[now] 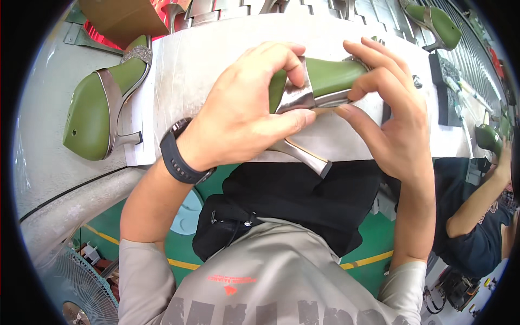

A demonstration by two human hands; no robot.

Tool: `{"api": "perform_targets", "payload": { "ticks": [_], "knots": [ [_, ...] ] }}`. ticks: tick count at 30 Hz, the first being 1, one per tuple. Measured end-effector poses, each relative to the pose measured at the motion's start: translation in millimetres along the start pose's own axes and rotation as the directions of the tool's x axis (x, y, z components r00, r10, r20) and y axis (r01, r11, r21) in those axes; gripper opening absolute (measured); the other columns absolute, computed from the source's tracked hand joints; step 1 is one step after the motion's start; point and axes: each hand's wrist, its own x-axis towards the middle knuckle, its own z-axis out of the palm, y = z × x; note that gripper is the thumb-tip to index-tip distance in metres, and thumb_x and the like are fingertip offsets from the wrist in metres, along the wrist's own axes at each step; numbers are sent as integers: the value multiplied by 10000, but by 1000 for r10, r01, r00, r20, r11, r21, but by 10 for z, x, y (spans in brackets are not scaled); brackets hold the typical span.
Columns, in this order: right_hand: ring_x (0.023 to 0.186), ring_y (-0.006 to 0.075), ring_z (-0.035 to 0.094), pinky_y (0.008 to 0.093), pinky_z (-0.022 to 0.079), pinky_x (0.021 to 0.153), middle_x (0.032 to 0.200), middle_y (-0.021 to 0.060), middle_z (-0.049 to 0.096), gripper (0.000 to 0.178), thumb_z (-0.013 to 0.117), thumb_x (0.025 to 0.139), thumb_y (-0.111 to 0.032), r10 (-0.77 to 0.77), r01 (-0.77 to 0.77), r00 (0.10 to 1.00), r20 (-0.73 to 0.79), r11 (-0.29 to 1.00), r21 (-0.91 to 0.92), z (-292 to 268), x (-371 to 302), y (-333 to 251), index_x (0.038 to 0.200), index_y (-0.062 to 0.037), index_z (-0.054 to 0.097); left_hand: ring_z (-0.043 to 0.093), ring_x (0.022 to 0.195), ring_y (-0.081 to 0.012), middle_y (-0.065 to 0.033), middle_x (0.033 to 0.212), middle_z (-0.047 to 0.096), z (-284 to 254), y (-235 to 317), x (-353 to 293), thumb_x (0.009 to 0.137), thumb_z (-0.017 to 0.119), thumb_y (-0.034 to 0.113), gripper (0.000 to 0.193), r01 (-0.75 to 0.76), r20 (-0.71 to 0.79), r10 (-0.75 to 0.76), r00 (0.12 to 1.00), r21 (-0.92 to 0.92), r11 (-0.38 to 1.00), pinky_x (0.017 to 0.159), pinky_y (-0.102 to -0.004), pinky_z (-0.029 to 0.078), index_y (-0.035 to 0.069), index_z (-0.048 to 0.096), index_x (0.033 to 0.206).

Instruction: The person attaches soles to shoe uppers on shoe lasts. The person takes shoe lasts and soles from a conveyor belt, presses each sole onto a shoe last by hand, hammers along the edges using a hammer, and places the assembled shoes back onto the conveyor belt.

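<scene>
Head view: a pale grey bench (pixel 179 70) running across the upper frame, its near edge just above a black apron (pixel 303 200) and a grey shirt (pixel 281 281). Green floor (pixel 374 238) with yellow lines below, a fan (pixel 81 287) at lower left, a grey hose (pixel 81 200) curving under the bench edge. Metal racks (pixel 379 13) along the far side. On the bench at left, lying on its side, a second shoe (pixel 103 103), well apart from the hands. At upper right a third shoe (pixel 436 21) on the racks. At far right a co-worker's arm (pixel 476 206) in a dark shirt. Held above the bench middle, a green shoe (pixel 325 78) with a silver strap and a silver heel pointing down toward the apron. Left hand (pixel 244 114), wearing a black watch (pixel 179 154), curled closed around the strap, thumb beneath, fingers over the top. Right hand (pixel 390 114) half closed, pinching the shoe's far end between thumb and fingertips.
</scene>
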Motion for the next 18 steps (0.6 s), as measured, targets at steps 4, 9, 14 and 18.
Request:
{"api": "perform_targets", "payload": {
  "ticks": [4, 9, 14, 18],
  "knots": [
    [1406, 430, 558, 493, 461, 1125, 1393, 193, 689, 235, 835, 763, -32, 6, -5, 1000, -18, 999, 36, -10, -43, 17, 887, -38, 636, 632, 1011, -157, -180, 1330, 673, -9, 2, 225, 793, 870, 155, 381, 106, 165, -87, 982, -109, 988, 869, -313, 522, 46, 552, 973],
    [1381, 415, 577, 469, 460, 1120, 1402, 202, 678, 265, 836, 763, -38, 116, -116, 993, 27, 993, -15, -70, 126, -103, 964, -19, 665, 513, 808, -76, -146, 1282, 706, 71, 98, 322, 793, 876, 154, 402, 253, 168, -229, 959, -138, 958, 727, -261, 480, 54, 511, 928],
    [1307, 428, 608, 451, 489, 1080, 1421, 226, 641, 493, 845, 829, -101, 193, -200, 966, -172, 979, -25, -149, -214, 232, 1283, -34, 667, 478, 798, -71, -121, 1313, 701, 175, 104, 221, 807, 861, 144, 382, 154, 35, -151, 988, -129, 980, 714, -257, 454, 58, 527, 971],
    [1018, 364, 656, 472, 511, 957, 1072, 172, 672, 415, 710, 883, -24, 531, -549, 795, -294, 835, 23, -109, -840, 490, 1297, -26, 671, 674, 1044, -184, -182, 1357, 682, 217, 78, 328, 817, 868, 186, 643, 196, 124, -183, 975, -101, 975, 935, -329, 551, 10, 545, 1345]
  ]
}}
